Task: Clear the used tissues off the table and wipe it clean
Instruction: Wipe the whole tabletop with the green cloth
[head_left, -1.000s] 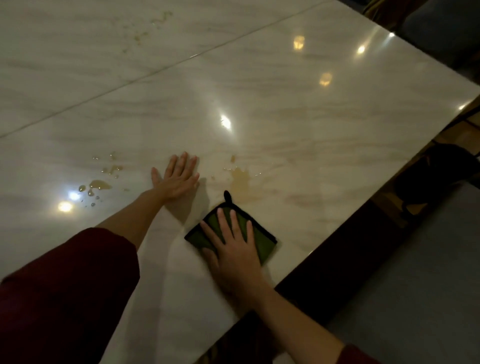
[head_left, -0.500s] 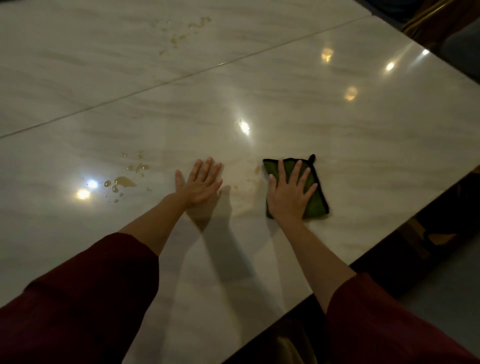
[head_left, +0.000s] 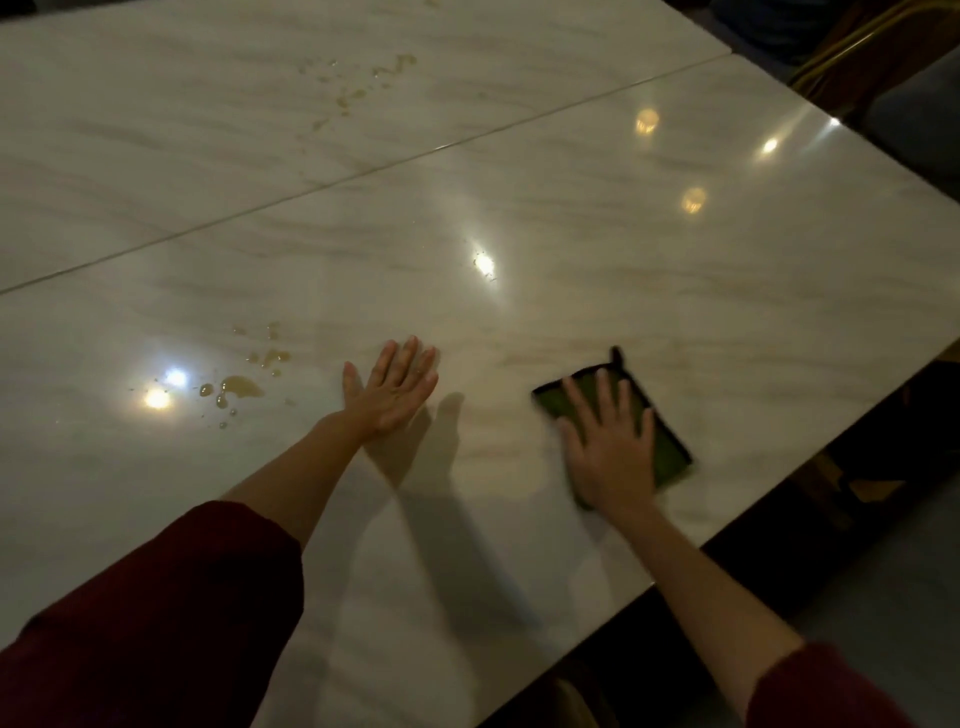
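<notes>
Marble table (head_left: 623, 249) bears a green cloth (head_left: 669, 449) pressed flat under the right hand (head_left: 610, 460), fingers spread straight.

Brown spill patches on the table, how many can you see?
2. One droplet cluster lies just left of the left hand; a far splatter sits beyond the table seam. The green cloth may hide more.

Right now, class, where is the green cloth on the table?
In the head view, the green cloth lies flat under the right hand, close to the right edge of the table; the left hand rests flat to its left.
</notes>
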